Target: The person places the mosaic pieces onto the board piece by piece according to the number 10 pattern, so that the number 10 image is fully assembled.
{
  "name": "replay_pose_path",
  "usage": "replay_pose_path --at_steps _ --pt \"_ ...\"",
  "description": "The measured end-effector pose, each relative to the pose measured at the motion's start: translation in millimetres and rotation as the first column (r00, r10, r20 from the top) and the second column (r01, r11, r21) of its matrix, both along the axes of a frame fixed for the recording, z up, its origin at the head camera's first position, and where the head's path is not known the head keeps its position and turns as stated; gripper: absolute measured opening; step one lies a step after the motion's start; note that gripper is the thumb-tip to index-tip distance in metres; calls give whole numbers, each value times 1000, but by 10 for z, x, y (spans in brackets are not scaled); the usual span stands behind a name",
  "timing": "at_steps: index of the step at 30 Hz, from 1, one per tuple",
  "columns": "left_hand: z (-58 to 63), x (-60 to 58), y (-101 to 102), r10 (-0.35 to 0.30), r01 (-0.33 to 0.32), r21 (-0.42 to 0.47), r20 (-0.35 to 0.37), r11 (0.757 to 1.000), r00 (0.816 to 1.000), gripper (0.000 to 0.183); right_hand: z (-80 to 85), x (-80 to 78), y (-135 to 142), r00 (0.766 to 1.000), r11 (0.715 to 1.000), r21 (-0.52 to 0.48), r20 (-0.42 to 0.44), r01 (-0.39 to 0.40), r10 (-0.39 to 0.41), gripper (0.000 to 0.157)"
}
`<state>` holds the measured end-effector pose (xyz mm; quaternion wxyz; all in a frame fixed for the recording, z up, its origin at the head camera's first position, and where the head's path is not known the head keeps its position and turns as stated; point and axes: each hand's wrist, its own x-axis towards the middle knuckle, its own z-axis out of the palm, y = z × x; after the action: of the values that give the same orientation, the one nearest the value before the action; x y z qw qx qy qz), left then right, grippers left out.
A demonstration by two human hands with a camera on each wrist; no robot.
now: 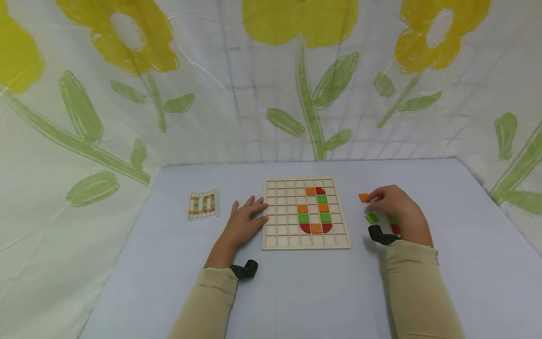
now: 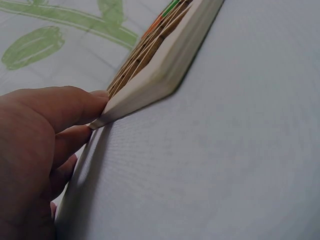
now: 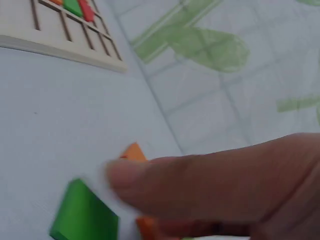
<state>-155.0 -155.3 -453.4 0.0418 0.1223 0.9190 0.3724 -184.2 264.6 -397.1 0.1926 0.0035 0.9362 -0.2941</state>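
Note:
A pale wooden grid board (image 1: 279, 226) lies on the table, with several orange, green and red tiles set in its right half. Spread fingers of my left hand (image 1: 242, 226) touch the board's left edge; the left wrist view shows the thumb (image 2: 82, 104) at the rim. To the right of the board, my right hand (image 1: 394, 205) reaches down over loose tiles. Its fingertips are close to an orange tile (image 1: 363, 197), and a green tile (image 1: 371, 218) lies below the thumb. In the right wrist view the blurred thumb (image 3: 200, 182) partly hides orange pieces.
A small pattern card (image 1: 203, 205) with coloured squares lies left of the board. More green and red tiles (image 1: 395, 229) sit partly hidden under the right wrist. Behind the table (image 1: 313, 292) hangs a white cloth with yellow flowers (image 1: 300, 21).

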Motion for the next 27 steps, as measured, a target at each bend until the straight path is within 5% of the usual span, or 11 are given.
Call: replay_pose_path --at_steps 4,9,17,22,27 --pt "-1 -3 -6 1 -1 -1 -5 1000 1000 44 10 57 41 994 999 15 102 -51 49 44" --pt "-6 -2 -3 3 -3 2 -1 1000 1000 44 -25 89 30 993 998 11 104 -59 58 37" --pt "6 17 -30 4 -4 2 2 1000 1000 44 -142 -20 -172 997 998 18 -56 -61 62 27" --pt "-8 15 -45 -1 1 4 -5 1000 1000 44 -165 -111 -462 975 999 -21 -219 -41 35 22" --pt "-21 -14 -28 -17 17 6 -7 1000 1000 44 -124 -171 -795 963 992 -82 -260 -98 74 22"
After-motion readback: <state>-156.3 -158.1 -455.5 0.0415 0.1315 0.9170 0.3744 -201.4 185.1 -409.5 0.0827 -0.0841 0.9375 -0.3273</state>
